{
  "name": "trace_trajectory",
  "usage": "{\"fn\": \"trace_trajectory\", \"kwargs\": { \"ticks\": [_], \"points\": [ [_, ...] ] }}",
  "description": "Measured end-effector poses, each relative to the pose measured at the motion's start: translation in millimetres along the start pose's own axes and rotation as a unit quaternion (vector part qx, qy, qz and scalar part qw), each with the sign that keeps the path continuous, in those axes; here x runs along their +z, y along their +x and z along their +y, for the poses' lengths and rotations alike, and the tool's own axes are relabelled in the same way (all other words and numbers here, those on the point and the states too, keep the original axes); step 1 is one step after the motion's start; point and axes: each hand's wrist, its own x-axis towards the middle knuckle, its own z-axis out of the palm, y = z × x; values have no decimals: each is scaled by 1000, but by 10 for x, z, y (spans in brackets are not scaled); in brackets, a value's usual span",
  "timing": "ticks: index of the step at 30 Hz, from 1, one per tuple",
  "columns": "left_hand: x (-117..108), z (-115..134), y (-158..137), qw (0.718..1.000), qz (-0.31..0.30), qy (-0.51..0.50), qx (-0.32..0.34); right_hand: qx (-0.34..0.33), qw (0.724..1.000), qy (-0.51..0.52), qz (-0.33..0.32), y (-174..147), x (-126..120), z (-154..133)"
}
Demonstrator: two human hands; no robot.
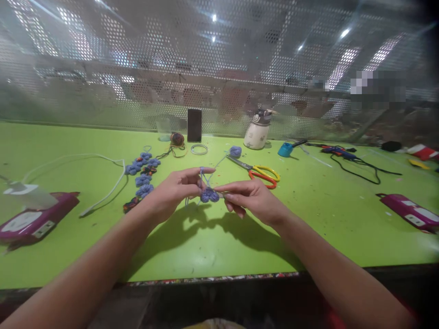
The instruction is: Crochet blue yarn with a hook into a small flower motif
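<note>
Purple, puffy yarn petals [209, 195] between fingers [236, 187]

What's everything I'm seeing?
Crochet piece: 1, purple, handheld
Yarn balls: 2, purple/dark, back
Crochet flowers: several, purple/dark, left
Scissors: 1, red-yellow, centre
Phone: 1, black, back
Cup: 1, clear, back
Ring: 1, pale, back
Flask: 1, white, back
Unclear object: 1, blue, right
Corded tool: 1, blue, right
Power strips: 2, magenta, sides
Charger, cable: 1 each, white, left
Table: 1, green, below
Perforated panel: 1, grey, behind
Unclear items: several, mixed, right
Hands: 2, bare, centre
</note>
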Motion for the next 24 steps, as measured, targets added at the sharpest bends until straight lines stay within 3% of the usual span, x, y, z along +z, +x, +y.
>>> {"fn": "trace_trajectory", "kwargs": {
  "ticks": [24],
  "points": [
    [67,-111,-22,998,39,-38,5,28,999,29,1,5,58,16]
  ]
}}
